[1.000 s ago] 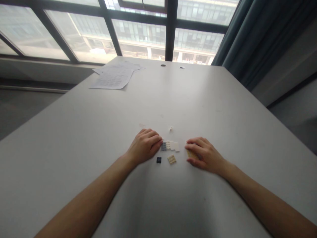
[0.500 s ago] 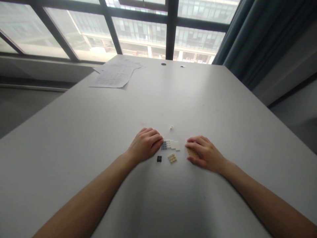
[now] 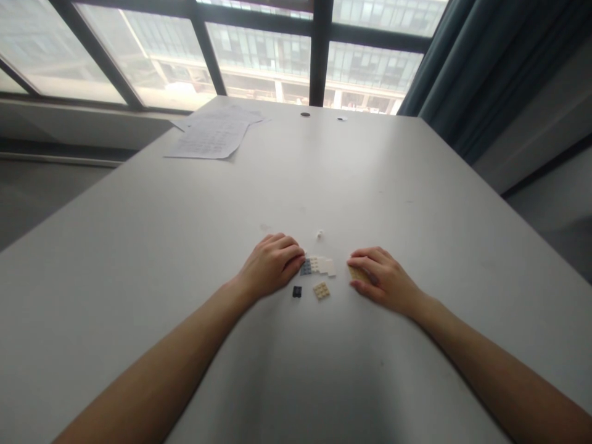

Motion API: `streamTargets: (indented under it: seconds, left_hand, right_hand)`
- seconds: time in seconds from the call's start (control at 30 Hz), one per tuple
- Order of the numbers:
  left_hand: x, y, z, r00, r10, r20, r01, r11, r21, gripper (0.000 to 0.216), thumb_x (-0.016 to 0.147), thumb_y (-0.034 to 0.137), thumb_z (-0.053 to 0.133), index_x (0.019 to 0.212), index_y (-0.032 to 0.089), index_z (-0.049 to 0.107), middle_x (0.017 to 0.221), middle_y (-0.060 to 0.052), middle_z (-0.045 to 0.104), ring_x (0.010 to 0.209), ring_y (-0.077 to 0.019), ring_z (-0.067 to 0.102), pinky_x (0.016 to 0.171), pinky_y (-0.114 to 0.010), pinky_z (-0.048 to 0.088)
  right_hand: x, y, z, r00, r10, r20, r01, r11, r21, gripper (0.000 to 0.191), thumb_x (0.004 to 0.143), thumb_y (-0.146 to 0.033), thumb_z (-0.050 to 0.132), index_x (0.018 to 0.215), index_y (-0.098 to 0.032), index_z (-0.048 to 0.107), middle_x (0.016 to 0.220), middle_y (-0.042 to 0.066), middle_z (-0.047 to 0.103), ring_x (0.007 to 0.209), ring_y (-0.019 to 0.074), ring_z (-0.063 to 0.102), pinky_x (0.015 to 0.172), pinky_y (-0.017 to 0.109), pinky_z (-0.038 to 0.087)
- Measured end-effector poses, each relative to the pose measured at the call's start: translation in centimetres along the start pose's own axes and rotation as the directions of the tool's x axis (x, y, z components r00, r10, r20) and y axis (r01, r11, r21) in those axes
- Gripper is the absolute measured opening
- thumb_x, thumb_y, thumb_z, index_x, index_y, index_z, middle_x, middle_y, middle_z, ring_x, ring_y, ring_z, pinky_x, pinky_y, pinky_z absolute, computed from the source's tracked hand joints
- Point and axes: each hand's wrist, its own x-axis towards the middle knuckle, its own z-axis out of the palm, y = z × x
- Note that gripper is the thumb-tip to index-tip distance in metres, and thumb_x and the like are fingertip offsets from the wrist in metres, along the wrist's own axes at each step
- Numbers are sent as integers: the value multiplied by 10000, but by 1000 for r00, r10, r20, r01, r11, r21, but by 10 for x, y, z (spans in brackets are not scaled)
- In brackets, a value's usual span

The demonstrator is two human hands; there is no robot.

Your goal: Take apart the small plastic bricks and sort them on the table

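My left hand (image 3: 271, 265) rests on the white table (image 3: 185, 246), fingers curled, their tips touching the left edge of a small flat plate assembly (image 3: 317, 266) of grey and white building bricks. My right hand (image 3: 382, 279) lies to the right with curled fingers over a tan brick plate (image 3: 355, 273), pressing or gripping it. Between the hands, nearer to me, lie a small black brick (image 3: 296, 291) and a small cream studded plate (image 3: 320, 290). A tiny white piece (image 3: 319, 234) sits just beyond the assembly.
Printed paper sheets (image 3: 209, 134) lie at the table's far left corner. Two small round marks (image 3: 305, 115) sit near the far edge. Beyond are large windows (image 3: 259, 55), and a dark curtain (image 3: 476, 68) hangs at the right.
Both hands and the bricks keep their places on the table. The view has tilted slightly, so everything sits a little higher in the picture.
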Motion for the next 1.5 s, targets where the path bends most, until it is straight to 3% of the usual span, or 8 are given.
streamTargets:
  seconds: [0.37, 0.53, 0.7, 0.87, 1.07, 1.17, 1.37, 1.5]
  left_hand:
    - [0, 0, 0, 1000, -12, -17, 11, 1000, -15, 172, 913, 264, 498, 904, 199, 657, 899, -51, 669, 842, -187, 579, 819, -342, 439]
    - [-1, -1, 1, 1000, -18, -25, 17, 1000, -26, 165, 905, 254, 501, 932, 197, 654, 903, -55, 675, 838, -186, 585, 809, -345, 449]
    - [-2, -3, 1, 1000, -14, -23, 13, 1000, -28, 145, 903, 250, 509, 931, 200, 642, 904, -50, 674, 849, -191, 584, 819, -349, 445]
    - [-2, -4, 2, 999, 5, -38, -6, 1000, -31, 140, 903, 246, 511, 932, 198, 639, 899, -48, 674, 833, -188, 586, 813, -347, 445]
    - [-4, -5, -2, 981, 69, -181, -69, 998, 3, 110, 873, 237, 573, 958, 208, 636, 920, -51, 679, 852, -192, 585, 813, -353, 447]
    - [-1, 9, -6, 971, 154, -185, -148, 988, 43, 144, 859, 242, 606, 999, 215, 625, 961, -57, 679, 895, -204, 584, 823, -362, 445]
    - [12, 66, 1, 933, 355, 52, -357, 933, 35, 300, 913, 369, 530, 1140, 181, 582, 1133, -105, 643, 1064, -249, 559, 912, -406, 407]
    - [20, 79, 9, 920, 382, 87, -384, 923, 9, 309, 924, 373, 511, 1142, 165, 576, 1163, -105, 630, 1088, -256, 549, 930, -411, 393]
  right_hand:
    - [-2, 2, 1, 1000, 13, 3, -13, 999, 48, 317, 872, -371, 599, 1148, -214, 597, 1147, 113, 605, 1065, 253, 552, 940, 432, 456]
    - [0, 10, -4, 999, 39, 3, -39, 989, 142, 520, 784, -469, 691, 1224, -225, 563, 1208, 125, 569, 1126, 270, 537, 975, 436, 455]
    - [1, 14, -11, 998, 37, 57, -44, 991, 129, 689, 686, -499, 769, 1273, -224, 536, 1246, 134, 543, 1166, 295, 505, 998, 466, 437]
    - [-12, 22, -21, 992, 84, 90, -93, 991, 93, 716, 668, -506, 782, 1271, -209, 534, 1242, 136, 542, 1168, 300, 495, 1013, 485, 420]
    - [-31, 30, -30, 993, 108, 35, -112, 983, 144, 580, 789, -495, 679, 1278, -222, 528, 1237, 133, 547, 1167, 282, 506, 1001, 459, 438]
    - [-36, 28, -31, 995, 95, 31, -98, 989, 115, 515, 794, -439, 692, 1242, -223, 560, 1210, 127, 562, 1154, 275, 517, 993, 438, 448]
    - [-27, 21, -25, 985, 169, -30, -165, 980, 113, 333, 847, -292, 634, 1166, -202, 602, 1131, 109, 598, 1054, 237, 561, 935, 407, 483]
    - [-15, 16, -16, 971, 229, -71, -223, 972, 78, 245, 823, -225, 653, 1062, -169, 648, 1021, 87, 633, 960, 222, 574, 887, 383, 489]
